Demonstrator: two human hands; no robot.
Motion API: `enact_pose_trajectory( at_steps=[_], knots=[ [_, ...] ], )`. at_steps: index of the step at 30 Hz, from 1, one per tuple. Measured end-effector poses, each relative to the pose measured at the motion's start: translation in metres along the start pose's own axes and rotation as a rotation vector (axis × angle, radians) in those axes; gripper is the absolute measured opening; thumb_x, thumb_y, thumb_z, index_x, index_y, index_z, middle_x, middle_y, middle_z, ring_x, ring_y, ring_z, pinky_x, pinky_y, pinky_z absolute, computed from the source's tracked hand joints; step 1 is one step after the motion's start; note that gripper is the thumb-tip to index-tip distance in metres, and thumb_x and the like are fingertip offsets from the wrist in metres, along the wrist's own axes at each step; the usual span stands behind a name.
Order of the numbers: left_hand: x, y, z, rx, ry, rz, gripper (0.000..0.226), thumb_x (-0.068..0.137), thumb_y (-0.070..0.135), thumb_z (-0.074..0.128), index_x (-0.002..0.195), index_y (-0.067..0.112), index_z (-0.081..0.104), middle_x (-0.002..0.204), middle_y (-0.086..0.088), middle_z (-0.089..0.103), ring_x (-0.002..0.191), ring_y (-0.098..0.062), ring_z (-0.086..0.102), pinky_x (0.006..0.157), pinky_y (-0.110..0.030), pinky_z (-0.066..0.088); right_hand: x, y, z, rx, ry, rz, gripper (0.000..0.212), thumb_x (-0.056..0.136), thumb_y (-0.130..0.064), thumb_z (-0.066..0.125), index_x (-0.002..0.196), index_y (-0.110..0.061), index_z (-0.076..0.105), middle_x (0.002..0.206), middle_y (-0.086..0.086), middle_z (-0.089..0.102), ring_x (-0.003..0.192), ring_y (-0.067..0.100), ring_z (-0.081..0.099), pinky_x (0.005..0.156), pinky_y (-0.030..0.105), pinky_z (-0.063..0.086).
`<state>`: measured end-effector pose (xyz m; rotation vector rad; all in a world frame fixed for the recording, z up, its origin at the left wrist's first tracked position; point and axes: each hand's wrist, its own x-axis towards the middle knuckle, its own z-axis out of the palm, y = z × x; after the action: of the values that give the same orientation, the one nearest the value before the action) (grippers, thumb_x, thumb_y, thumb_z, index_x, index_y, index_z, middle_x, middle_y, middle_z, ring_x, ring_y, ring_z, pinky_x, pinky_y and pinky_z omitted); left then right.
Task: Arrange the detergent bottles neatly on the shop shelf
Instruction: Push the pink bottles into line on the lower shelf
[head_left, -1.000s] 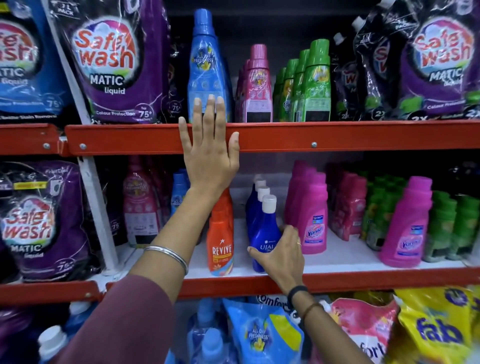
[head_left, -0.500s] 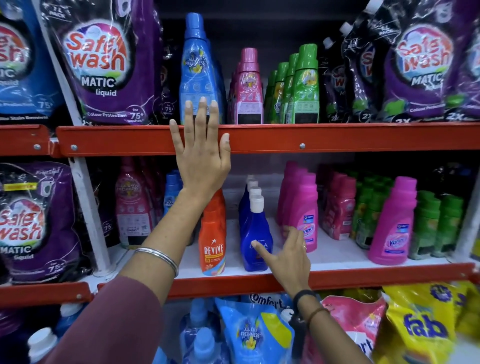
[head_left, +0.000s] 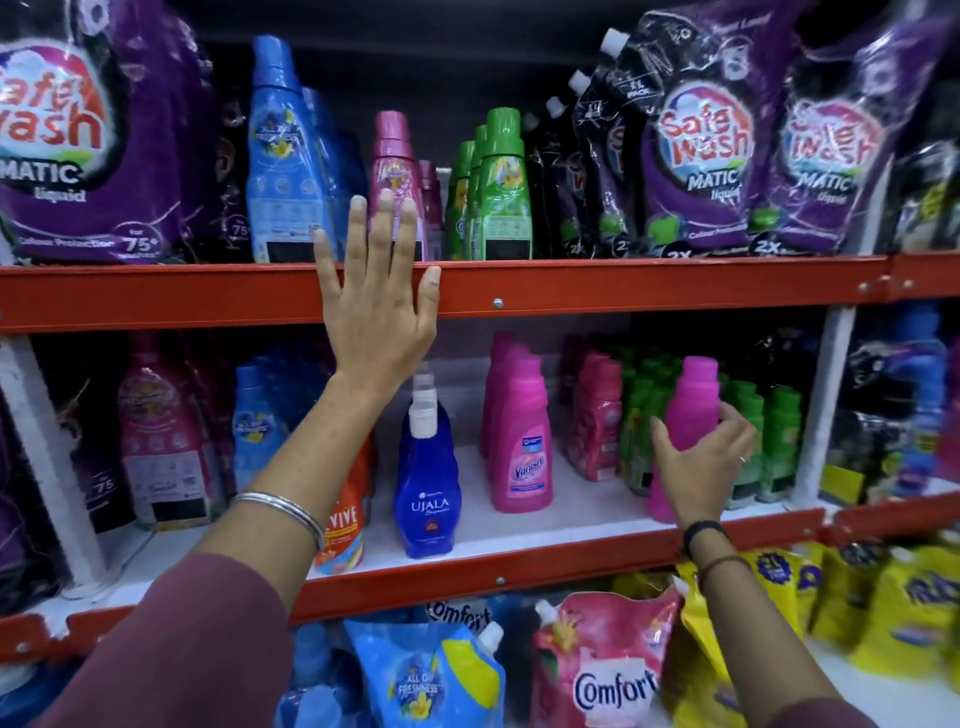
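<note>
My left hand (head_left: 379, 312) lies flat, fingers spread, against the red front edge of the upper shelf (head_left: 623, 286). My right hand (head_left: 701, 473) wraps around the lower body of a lone pink bottle (head_left: 693, 400), which stands upright at the front right of the white middle shelf (head_left: 571, 519). To its left is a row of pink Vanish bottles (head_left: 522, 441). Further left come a row of blue Ujala bottles (head_left: 426, 499) and an orange Revive bottle (head_left: 345, 525), partly hidden by my left forearm.
Green bottles (head_left: 748, 431) and dark pink ones (head_left: 597, 415) stand behind and beside the lone bottle. Purple Safe Wash pouches (head_left: 701, 145) fill the top shelf's ends. Comfort pouches (head_left: 608, 670) and yellow pouches (head_left: 883, 613) lie below. A white upright (head_left: 826, 395) bounds the bay's right side.
My right hand left the blue Ujala bottle and moved right, past the Vanish row, onto the lone pink bottle. My left hand stayed on the upper shelf edge. The view shifted right.
</note>
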<state>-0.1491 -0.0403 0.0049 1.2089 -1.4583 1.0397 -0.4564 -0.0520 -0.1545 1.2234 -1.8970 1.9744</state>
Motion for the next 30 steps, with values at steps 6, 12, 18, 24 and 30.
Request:
enact_pose_trajectory(
  at_steps=[6,12,18,24,30],
  knots=[
    [0.0,-0.002,0.004,0.014,0.005,0.002,0.057,0.1,0.043,0.027,0.152,0.019,0.017,0.16,-0.002,0.02,0.148,-0.024,0.009,0.117,-0.052,0.001,0.02,0.028,0.003,-0.077,-0.211,0.081,0.077,0.074,-0.032,0.076,0.129,0.005,0.035,0.127,0.028,0.046,0.117,0.043,0.046,0.091,0.05,0.043],
    [-0.001,-0.004,0.005,0.018,0.013,0.02,0.057,0.101,0.044,0.026,0.152,0.019,0.017,0.159,-0.002,0.021,0.148,-0.023,0.01,0.117,-0.051,0.001,0.021,0.03,-0.004,-0.149,-0.124,0.081,0.062,0.065,-0.034,0.081,0.105,0.0,0.049,0.101,0.023,0.058,0.091,0.041,0.059,0.071,0.047,0.047],
    [-0.001,-0.005,0.007,0.031,0.034,0.026,0.057,0.101,0.045,0.026,0.151,0.019,0.019,0.159,-0.003,0.023,0.148,-0.024,0.012,0.118,-0.052,0.004,0.002,-0.001,-0.006,-0.163,-0.137,-0.019,0.069,0.059,-0.037,0.084,0.107,-0.003,0.048,0.103,0.02,0.059,0.092,0.04,0.06,0.072,0.046,0.047],
    [-0.001,-0.006,0.007,0.036,0.039,0.037,0.058,0.101,0.046,0.025,0.151,0.018,0.02,0.158,-0.004,0.024,0.147,-0.025,0.014,0.117,-0.054,0.007,-0.034,-0.052,0.014,-0.099,-0.241,-0.059,0.073,0.057,-0.049,0.082,0.107,-0.006,0.05,0.104,0.014,0.062,0.093,0.033,0.061,0.068,0.034,0.041],
    [0.0,-0.006,0.005,0.041,0.021,0.045,0.058,0.101,0.046,0.025,0.151,0.017,0.022,0.158,-0.006,0.024,0.147,-0.027,0.014,0.117,-0.053,0.006,-0.068,-0.074,0.036,-0.077,-0.328,-0.049,0.07,0.058,-0.05,0.082,0.103,-0.01,0.046,0.101,0.011,0.061,0.089,0.03,0.059,0.067,0.031,0.035]
  ],
)
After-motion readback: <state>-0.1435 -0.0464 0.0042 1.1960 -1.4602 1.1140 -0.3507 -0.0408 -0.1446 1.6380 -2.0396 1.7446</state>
